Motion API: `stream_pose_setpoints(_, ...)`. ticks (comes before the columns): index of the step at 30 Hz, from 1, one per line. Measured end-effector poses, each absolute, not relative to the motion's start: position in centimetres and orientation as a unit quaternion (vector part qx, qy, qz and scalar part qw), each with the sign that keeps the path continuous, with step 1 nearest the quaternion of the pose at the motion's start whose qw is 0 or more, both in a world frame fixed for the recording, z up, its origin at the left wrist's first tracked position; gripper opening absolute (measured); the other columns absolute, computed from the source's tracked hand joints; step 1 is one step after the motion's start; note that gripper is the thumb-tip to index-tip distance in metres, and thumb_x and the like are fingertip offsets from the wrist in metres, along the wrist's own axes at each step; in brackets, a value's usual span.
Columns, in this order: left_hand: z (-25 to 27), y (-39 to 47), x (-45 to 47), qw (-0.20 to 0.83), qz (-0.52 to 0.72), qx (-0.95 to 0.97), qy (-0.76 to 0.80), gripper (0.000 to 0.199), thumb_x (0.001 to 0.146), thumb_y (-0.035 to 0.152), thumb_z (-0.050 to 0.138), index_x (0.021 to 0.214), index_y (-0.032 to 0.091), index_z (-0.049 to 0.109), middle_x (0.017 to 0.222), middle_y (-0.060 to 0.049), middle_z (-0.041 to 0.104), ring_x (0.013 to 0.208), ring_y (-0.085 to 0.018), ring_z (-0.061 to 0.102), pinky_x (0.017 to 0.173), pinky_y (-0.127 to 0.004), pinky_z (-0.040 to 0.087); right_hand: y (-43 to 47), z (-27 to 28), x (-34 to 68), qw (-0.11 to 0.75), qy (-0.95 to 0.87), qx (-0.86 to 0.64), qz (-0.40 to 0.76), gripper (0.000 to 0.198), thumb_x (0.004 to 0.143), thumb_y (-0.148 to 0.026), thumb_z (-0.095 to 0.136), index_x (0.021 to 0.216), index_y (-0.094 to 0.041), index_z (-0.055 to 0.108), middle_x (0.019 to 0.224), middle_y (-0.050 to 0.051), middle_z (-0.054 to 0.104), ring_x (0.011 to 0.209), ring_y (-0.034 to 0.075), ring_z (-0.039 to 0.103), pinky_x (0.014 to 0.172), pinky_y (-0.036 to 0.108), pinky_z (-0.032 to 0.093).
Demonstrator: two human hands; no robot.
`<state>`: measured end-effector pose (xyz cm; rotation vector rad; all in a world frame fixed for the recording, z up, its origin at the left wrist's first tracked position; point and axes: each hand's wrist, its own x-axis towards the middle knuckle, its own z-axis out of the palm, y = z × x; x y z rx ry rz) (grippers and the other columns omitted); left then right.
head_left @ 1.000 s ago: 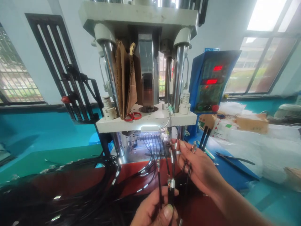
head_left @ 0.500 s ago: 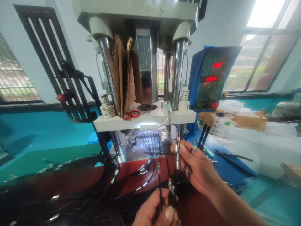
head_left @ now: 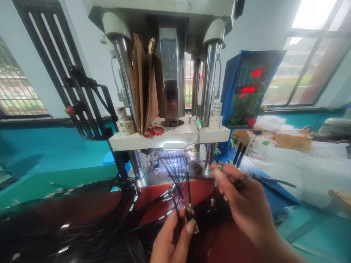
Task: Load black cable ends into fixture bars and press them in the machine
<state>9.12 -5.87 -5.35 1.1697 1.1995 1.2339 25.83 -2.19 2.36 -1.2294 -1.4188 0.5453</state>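
Observation:
My left hand (head_left: 170, 241) is closed on several thin black cables (head_left: 177, 210) with small metal ends, low in front of the press. To its right, my right hand (head_left: 248, 208) has its thumb and fingers pinched on more cable ends, partly hidden by the hand. A metal fitting (head_left: 212, 201) on a dark cable hangs below those fingers. Behind both hands, several cables run from the lit metal mould (head_left: 170, 162) under the press plate. A large heap of black cables (head_left: 104, 226) with shiny ends lies to the left on a red surface (head_left: 233, 248).
The white press plate (head_left: 131, 143) stands above the mould, with red-handled scissors (head_left: 153, 131) and folded cardboard (head_left: 150, 95) on it. A blue control box (head_left: 246, 98) shows red digits at right. Pliers (head_left: 274, 180) lie on a blue surface near plastic bags (head_left: 320, 170).
My right hand has shifted right and turned, and the cable ends it held upright are now tilted. My left hand has moved slightly left and up with its cables.

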Motion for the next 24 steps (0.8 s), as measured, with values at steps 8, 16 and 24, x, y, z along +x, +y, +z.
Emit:
stream_pose_setpoints(8, -6.0, -4.4, 8.5, 0.587, 0.537, 0.442, 0.415, 0.033, 0.079, 0.041, 0.067, 0.102, 0.018, 0.064, 0.079, -0.003, 0.064, 0.078, -0.016, 0.056, 0.08, -0.028, 0.041, -3.9, 3.4, 26.4, 0.55, -0.674, -0.429, 0.241, 0.008, 0.088, -0.031, 0.059, 0.085, -0.028, 0.065, 0.08, 0.001, 0.059, 0.058, 0.013, 0.047, 0.052, 0.027, 0.037)
stream_pose_setpoints(16, -6.4, -4.3, 8.7, 0.586, 0.536, 0.456, 0.403, 0.032, 0.08, 0.042, 0.066, 0.101, 0.017, 0.063, 0.078, -0.003, 0.065, 0.076, -0.016, 0.056, 0.077, -0.026, 0.04, -2.8, 2.5, 26.8, 0.539, -0.532, -0.365, 0.541, 0.016, 0.084, -0.034, 0.066, 0.078, -0.02, 0.064, 0.066, -0.001, 0.05, 0.059, 0.011, 0.043, 0.053, 0.024, 0.034)
stream_pose_setpoints(24, -5.9, -4.1, 8.6, 0.594, 0.525, 0.475, 0.381, 0.029, 0.085, 0.04, 0.06, 0.102, 0.017, 0.059, 0.076, -0.002, 0.061, 0.072, -0.014, 0.053, 0.073, -0.026, 0.041, -1.5, 2.1, 27.8, 0.487, -0.513, -0.353, 0.613, 0.018, 0.077, -0.031, 0.073, 0.077, -0.018, 0.06, 0.061, -0.004, 0.047, 0.055, 0.008, 0.038, 0.051, 0.022, 0.027)
